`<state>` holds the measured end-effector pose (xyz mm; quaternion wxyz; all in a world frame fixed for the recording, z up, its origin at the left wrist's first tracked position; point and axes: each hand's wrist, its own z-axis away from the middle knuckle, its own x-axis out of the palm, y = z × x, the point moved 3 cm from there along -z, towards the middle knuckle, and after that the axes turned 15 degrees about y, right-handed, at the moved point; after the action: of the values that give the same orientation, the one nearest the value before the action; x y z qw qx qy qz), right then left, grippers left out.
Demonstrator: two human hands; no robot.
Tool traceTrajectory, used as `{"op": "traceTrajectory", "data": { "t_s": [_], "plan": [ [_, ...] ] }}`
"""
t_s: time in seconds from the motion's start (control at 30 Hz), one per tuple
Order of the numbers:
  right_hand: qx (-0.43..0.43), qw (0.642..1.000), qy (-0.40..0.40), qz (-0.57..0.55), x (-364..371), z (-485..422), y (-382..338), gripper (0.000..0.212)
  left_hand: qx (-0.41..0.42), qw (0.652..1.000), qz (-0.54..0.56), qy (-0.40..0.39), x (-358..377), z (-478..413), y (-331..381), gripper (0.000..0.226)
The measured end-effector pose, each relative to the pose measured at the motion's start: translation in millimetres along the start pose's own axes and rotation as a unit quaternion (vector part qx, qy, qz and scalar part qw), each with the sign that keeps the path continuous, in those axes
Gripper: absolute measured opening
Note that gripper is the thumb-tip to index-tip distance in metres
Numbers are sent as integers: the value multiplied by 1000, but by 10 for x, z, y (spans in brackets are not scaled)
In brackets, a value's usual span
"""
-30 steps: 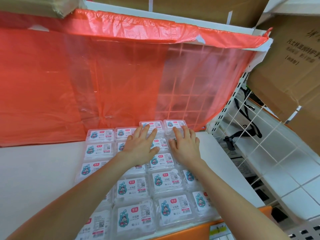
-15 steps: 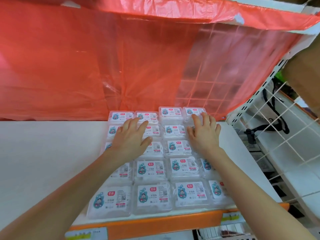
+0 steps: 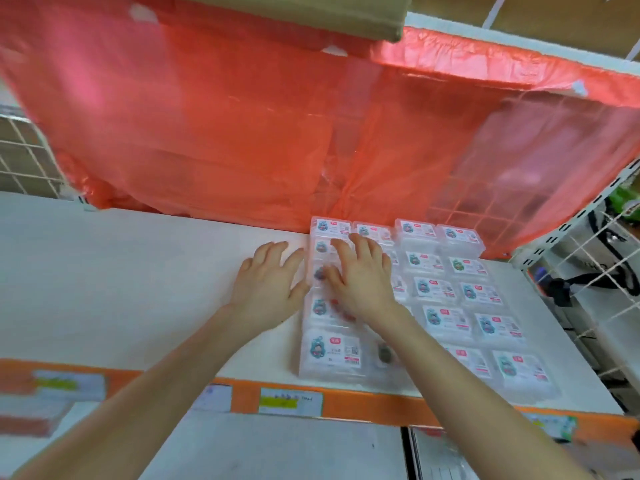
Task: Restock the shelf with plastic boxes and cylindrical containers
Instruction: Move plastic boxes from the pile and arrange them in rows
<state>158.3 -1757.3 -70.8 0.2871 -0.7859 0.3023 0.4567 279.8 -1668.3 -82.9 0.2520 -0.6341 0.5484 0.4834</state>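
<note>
Several clear plastic boxes point(image 3: 446, 289) with blue-and-red labels lie flat in rows on the right part of the white shelf point(image 3: 121, 289). My left hand point(image 3: 268, 289) rests flat on the bare shelf, fingers spread, its edge against the left side of the box block. My right hand point(image 3: 360, 275) lies palm down, fingers apart, on top of the leftmost columns of boxes. Neither hand grips anything. No cylindrical containers are in view.
A red plastic sheet point(image 3: 242, 133) hangs behind the shelf. An orange price strip point(image 3: 346, 403) with labels runs along the front edge. A white wire grid point(image 3: 595, 271) stands at the right, another at the far left point(image 3: 20, 161). A cardboard box point(image 3: 277, 15) sits overhead.
Both hands have shifted left: the left hand came off the boxes onto the bare shelf beside them, the right hand moved from the right columns to the left ones. The view also swung left.
</note>
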Motion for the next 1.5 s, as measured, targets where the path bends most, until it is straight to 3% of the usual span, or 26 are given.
{"op": "traceTrajectory", "data": {
  "t_s": [0.5,0.83,1.13,1.5],
  "plan": [
    [-150,983,-67,-81,432,766,-3027,51,-154,982,-104,30,-1359,1936,-2380,56],
    [-237,951,-121,-155,675,1106,-4417,47,-279,951,-116,57,-1931,2921,-3252,51],
    [-285,935,-122,-171,983,910,-5106,47,-325,937,-114,55,-1967,2992,-3874,54],
    [-280,939,-118,-163,1386,-87,-5768,48,-310,942,-106,69,-2016,2127,-4892,56]
  ]
}}
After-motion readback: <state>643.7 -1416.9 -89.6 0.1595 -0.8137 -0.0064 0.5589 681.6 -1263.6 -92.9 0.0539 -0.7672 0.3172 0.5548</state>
